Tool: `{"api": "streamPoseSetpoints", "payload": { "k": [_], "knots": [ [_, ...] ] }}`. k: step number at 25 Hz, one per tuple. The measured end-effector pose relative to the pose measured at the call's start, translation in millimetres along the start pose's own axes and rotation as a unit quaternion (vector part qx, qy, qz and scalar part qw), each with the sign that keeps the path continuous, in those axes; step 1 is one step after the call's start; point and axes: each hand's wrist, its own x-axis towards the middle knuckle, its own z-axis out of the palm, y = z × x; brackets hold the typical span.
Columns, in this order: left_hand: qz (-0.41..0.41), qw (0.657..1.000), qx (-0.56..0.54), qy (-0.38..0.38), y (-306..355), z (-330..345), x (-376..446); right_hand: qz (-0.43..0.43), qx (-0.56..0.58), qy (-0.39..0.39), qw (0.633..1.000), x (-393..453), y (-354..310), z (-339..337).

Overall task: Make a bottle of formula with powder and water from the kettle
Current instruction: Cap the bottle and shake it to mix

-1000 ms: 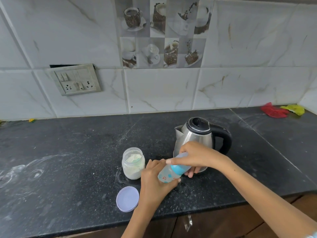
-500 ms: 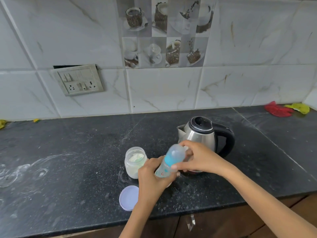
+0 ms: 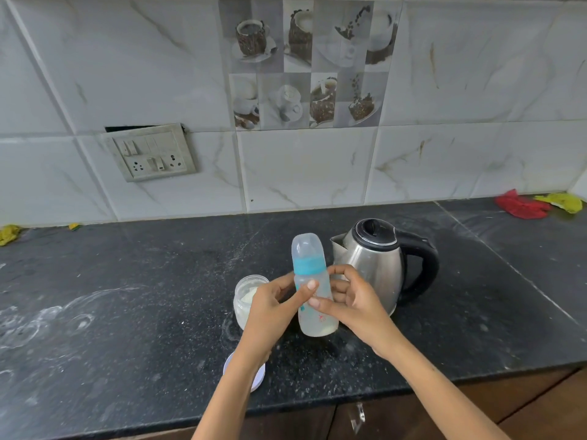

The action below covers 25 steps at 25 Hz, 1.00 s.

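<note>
You've got the baby bottle (image 3: 313, 290) upright between both hands, lifted just above the dark stone counter (image 3: 127, 312), right in front of the kettle (image 3: 374, 265). Your left hand (image 3: 270, 312) wraps the middle of the bottle from the left, thumb lying across its front. Your right hand (image 3: 349, 300) grips it from the right, fingers curled round the back and thumb tip pressing the front just under your other thumb. So both hands are closed on the bottle, neither spread.

The bottle has its clear cap on over a blue collar, and pale cloudy liquid fills the lower part.

The powder jar (image 3: 246, 296) sits open just left of your left hand, white powder inside. Its round lid (image 3: 259, 376) lies flat near the counter's front edge, mostly hidden under your left forearm.

The steel kettle stands with its lid down, spout toward the bottle, black handle pointing right.

Far right by the wall there's a red cloth (image 3: 521, 206) touching a yellow one (image 3: 562, 201).
</note>
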Motion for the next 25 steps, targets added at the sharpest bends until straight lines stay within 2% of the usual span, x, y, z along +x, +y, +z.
{"api": "streamPoseSetpoints", "payload": {
  "k": [3, 5, 9, 12, 14, 15, 17, 19, 21, 23, 25],
  "knots": [
    [0.056, 0.992, 0.064, 0.098, 5.7, -0.5, 4.9, -0.028, -0.048, 0.007, 0.998, 0.6, 0.4, 3.8],
    [0.069, 0.990, 0.053, 0.107, 7.2, 0.8, 5.4, -0.029, -0.042, -0.021, 0.999, 1.7, 0.9, 2.7],
    [0.025, 0.998, -0.023, 0.049, 9.0, 0.2, 6.9, 0.000, 0.008, -0.081, 0.997, 4.1, 1.0, -3.5],
    [0.012, 0.999, 0.020, -0.037, -1.4, -2.6, 5.8, 0.019, 0.053, -0.111, 0.992, 0.6, 1.6, -11.4],
    [0.022, 0.994, 0.107, -0.023, -25.6, -6.8, 0.6, 0.011, 0.110, -0.080, 0.991, -1.0, -1.7, -22.9],
    [0.035, 0.982, 0.184, -0.005, -42.4, -8.7, -3.8, -0.004, 0.148, -0.043, 0.988, -1.7, -3.2, -28.9],
    [0.051, 0.931, 0.361, -0.026, -77.8, -8.6, -15.2, -0.018, 0.214, 0.018, 0.977, -7.3, -2.4, -35.1],
    [0.006, 0.865, 0.491, -0.106, -108.4, -2.5, -27.9, 0.012, 0.217, 0.007, 0.976, -14.9, 3.4, -31.4],
    [-0.044, 0.801, 0.574, -0.163, -127.1, 1.6, -37.0, 0.030, 0.213, 0.000, 0.977, -20.5, 7.3, -28.4],
    [-0.069, 0.777, 0.602, -0.171, -135.6, 2.8, -38.5, 0.004, 0.258, 0.065, 0.964, -20.8, 8.8, -27.8],
    [-0.088, 0.774, 0.603, -0.170, -140.4, 8.5, -39.6, 0.007, 0.274, 0.072, 0.959, -24.3, 10.9, -21.0]
  ]
}}
